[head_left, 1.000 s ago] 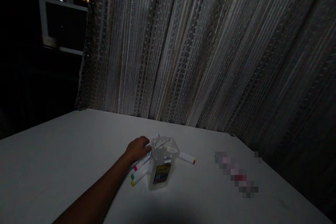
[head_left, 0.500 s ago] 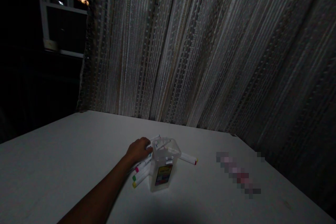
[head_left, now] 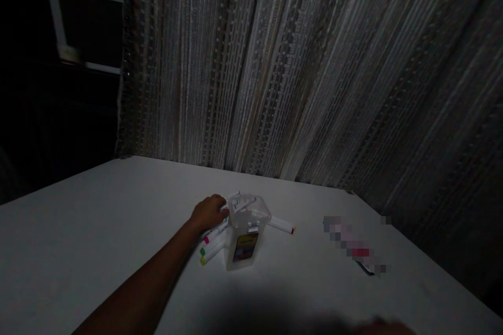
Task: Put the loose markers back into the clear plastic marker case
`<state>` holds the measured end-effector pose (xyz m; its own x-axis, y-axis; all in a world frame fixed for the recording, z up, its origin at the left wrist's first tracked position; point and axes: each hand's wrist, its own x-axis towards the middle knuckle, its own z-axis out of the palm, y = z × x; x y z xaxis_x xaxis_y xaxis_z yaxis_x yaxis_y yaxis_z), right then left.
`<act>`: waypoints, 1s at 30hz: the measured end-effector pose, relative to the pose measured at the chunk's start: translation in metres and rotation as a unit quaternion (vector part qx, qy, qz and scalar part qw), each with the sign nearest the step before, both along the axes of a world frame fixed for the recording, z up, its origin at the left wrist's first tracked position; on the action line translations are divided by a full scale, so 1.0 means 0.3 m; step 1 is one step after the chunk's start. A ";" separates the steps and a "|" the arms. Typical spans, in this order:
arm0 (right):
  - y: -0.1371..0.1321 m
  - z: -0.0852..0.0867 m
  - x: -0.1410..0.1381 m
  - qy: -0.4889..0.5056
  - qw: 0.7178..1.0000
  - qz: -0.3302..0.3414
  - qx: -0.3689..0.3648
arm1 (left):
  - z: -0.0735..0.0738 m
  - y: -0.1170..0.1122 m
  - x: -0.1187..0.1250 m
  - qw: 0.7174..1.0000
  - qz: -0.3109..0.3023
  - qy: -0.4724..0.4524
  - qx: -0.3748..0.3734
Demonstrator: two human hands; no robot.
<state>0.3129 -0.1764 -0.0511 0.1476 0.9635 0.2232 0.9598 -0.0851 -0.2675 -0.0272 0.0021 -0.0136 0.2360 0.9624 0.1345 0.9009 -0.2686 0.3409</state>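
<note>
Left hand (head_left: 208, 211): fingers (head_left: 220, 202) curled down over white marker barrels just beside rim of clear plastic tub (head_left: 245, 238). Fingertips hidden, so actual grip cannot be told.

A few markers stand inside tub. Loose markers (head_left: 214, 243) lie under hand on table (head_left: 98, 230), and a single marker (head_left: 281, 225) lies past tub, so most are outside.

Right hand (head_left: 383, 326): dim sliver at bottom edge, unreadable. Pixelated patch (head_left: 353, 243) to right, room dark.
</note>
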 end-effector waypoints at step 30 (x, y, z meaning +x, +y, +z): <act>0.530 0.131 -0.357 0.029 0.978 0.197 -0.064 | -0.014 0.017 0.001 0.998 0.022 -0.057 0.029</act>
<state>0.2059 -0.0174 -0.0119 -0.2314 0.9677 0.1000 0.9081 0.2517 -0.3346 -0.0270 0.0074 -0.0177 0.1727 0.9613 0.2145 0.8687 -0.2513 0.4268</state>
